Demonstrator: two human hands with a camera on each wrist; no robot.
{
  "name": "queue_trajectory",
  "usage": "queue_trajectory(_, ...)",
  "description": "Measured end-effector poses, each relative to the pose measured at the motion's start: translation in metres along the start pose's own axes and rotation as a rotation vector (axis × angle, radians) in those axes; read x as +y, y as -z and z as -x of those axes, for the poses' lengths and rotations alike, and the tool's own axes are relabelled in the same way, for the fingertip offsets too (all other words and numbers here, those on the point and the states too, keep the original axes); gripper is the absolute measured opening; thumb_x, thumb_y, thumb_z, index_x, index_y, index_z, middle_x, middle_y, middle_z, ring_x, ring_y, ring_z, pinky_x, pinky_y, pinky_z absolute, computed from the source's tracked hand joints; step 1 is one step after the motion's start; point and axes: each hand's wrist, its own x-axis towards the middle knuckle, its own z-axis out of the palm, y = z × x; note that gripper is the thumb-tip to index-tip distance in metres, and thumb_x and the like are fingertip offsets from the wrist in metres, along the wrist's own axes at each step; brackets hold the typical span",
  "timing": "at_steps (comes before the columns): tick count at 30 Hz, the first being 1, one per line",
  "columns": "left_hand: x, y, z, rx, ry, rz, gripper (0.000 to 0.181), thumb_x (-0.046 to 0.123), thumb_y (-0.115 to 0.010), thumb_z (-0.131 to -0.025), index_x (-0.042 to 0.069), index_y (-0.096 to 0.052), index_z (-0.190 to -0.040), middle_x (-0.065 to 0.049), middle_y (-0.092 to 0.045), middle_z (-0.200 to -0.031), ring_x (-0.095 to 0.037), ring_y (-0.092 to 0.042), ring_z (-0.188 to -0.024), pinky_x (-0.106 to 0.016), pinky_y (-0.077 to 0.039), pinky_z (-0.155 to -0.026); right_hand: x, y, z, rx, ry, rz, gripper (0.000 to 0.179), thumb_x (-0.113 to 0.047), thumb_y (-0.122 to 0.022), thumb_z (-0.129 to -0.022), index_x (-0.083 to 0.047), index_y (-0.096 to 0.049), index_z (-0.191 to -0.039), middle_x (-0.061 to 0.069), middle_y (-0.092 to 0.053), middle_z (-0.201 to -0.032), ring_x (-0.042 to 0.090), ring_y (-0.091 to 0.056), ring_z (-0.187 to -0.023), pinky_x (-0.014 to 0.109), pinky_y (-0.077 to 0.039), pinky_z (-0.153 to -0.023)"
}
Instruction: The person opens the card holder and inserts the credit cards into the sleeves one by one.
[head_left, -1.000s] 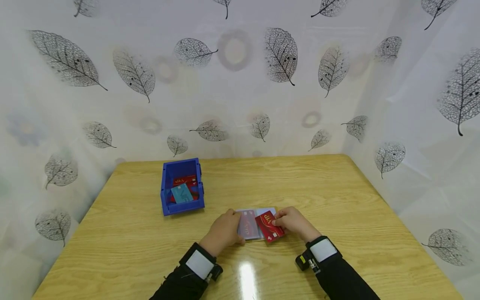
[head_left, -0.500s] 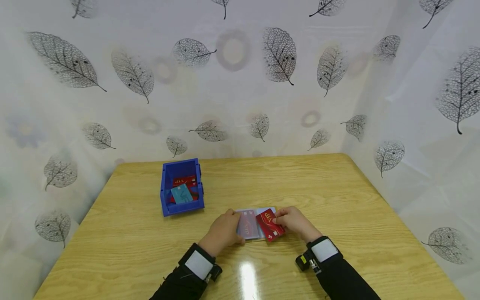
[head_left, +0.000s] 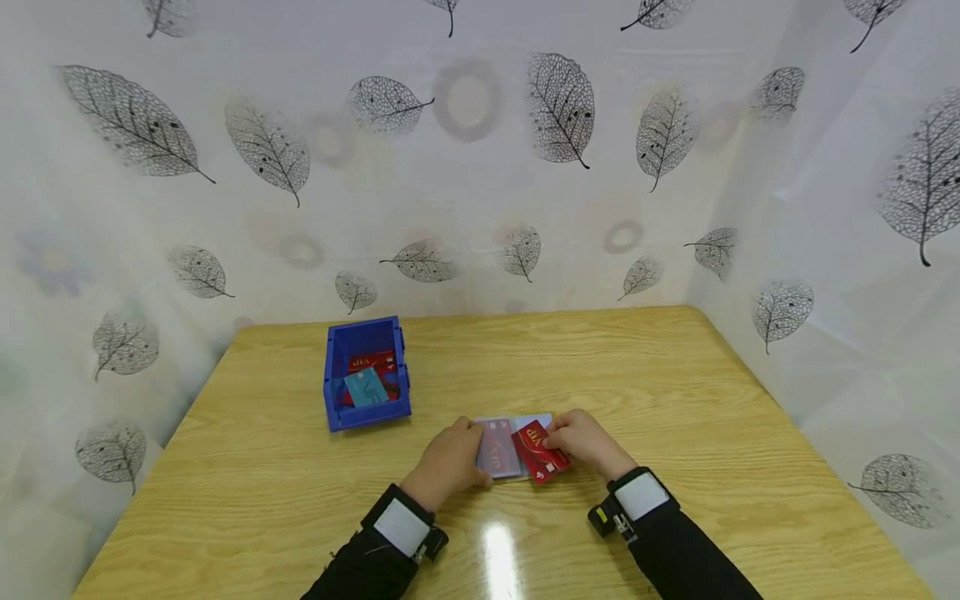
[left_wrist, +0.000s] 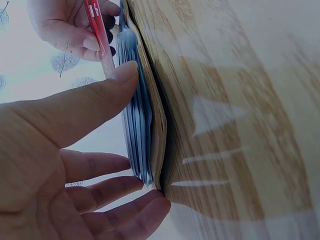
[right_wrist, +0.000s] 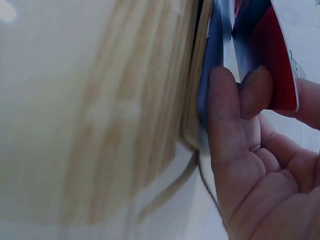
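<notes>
A card holder [head_left: 530,423] with clear sleeves lies spread on the table. Its left sleeve shows a red VIP card [head_left: 498,448] through cloudy plastic. My left hand [head_left: 447,463] grips the holder's left side; in the left wrist view its thumb [left_wrist: 125,74] lies on the stacked sleeves [left_wrist: 134,115], with fingers along their edge. Between thumb and fingers, my right hand [head_left: 587,440] pinches a second red VIP card [head_left: 541,452], tilted over the right half of the holder. The right wrist view shows this card [right_wrist: 275,65] raised at an angle from the holder, with a finger at the holder's edge.
A blue plastic bin [head_left: 331,400] stands on the wooden table [head_left: 262,467] at the back left. In it lie red VIP cards [head_left: 372,360] and a light blue card [head_left: 367,387]. A leaf-patterned curtain [head_left: 480,183] hangs behind the table and along its sides.
</notes>
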Motion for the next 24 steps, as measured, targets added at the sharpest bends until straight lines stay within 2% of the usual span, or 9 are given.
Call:
queue_trajectory(6, 0.002, 0.001, 0.001, 0.013, -0.009, 0.001, 0.074, 0.028, -0.092, -0.062, -0.002, -0.061, -0.122, -0.016, -0.059, -0.112, -0.03, -0.061, -0.1, -0.041, -0.05, -0.088, -0.009, -0.006, -0.006, 0.022, 0.017, 0.069, 0.007, -0.006, -0.067, -0.081, -0.002, -0.067, -0.074, 0.0, -0.056, -0.065, 0.012, -0.048, -0.057, 0.024, -0.037, -0.05)
queue_trajectory(10, 0.004, -0.001, 0.0, 0.013, -0.013, 0.006, 0.076, 0.029, -0.091, -0.063, -0.002, -0.06, -0.125, -0.016, -0.059, -0.114, -0.031, -0.06, -0.102, -0.041, -0.049, -0.09, -0.012, -0.014, -0.009, 0.052, -0.021, 0.026, 0.013, -0.006, -0.07, -0.083, -0.002, -0.065, -0.073, 0.001, -0.058, -0.065, 0.011, -0.054, -0.055, 0.025, -0.047, -0.048)
queue_trajectory(13, 0.005, -0.001, 0.0, 0.015, -0.017, -0.006, 0.075, 0.03, -0.091, -0.064, -0.002, -0.06, -0.124, -0.016, -0.059, -0.112, -0.03, -0.06, -0.099, -0.041, -0.05, -0.088, -0.017, -0.021, -0.008, 0.033, -0.038, 0.008, 0.014, -0.006, -0.071, -0.084, -0.001, -0.065, -0.073, 0.003, -0.06, -0.064, 0.011, -0.057, -0.052, 0.026, -0.052, -0.048)
queue_trajectory(16, 0.007, -0.001, 0.0, 0.029, -0.03, -0.029, 0.074, 0.031, -0.091, -0.064, -0.003, -0.061, -0.122, -0.015, -0.06, -0.109, -0.029, -0.061, -0.095, -0.04, -0.051, -0.085, -0.025, -0.026, -0.005, 0.02, 0.019, 0.16, 0.021, -0.012, -0.071, -0.086, -0.003, -0.064, -0.068, 0.001, -0.058, -0.059, 0.009, -0.053, -0.048, 0.023, -0.047, -0.045)
queue_trajectory(20, 0.01, -0.001, 0.001, 0.044, -0.037, -0.049, 0.072, 0.031, -0.091, -0.064, -0.003, -0.062, -0.12, -0.014, -0.06, -0.104, -0.029, -0.061, -0.091, -0.04, -0.051, -0.082, -0.039, -0.031, -0.002, 0.029, 0.149, 0.475, 0.032, -0.018, -0.068, -0.089, -0.008, -0.059, -0.061, -0.001, -0.052, -0.056, 0.011, -0.045, -0.048, 0.023, -0.034, -0.044)
queue_trajectory(24, 0.011, -0.001, 0.001, 0.054, -0.03, -0.055, 0.068, 0.03, -0.092, -0.062, -0.001, -0.064, -0.116, -0.012, -0.059, -0.1, -0.027, -0.06, -0.087, -0.039, -0.051, -0.079, -0.049, -0.039, 0.002, 0.042, 0.225, 0.66, 0.024, -0.01, -0.066, -0.086, -0.005, -0.059, -0.064, 0.004, -0.055, -0.062, 0.015, -0.048, -0.052, 0.028, -0.04, -0.046)
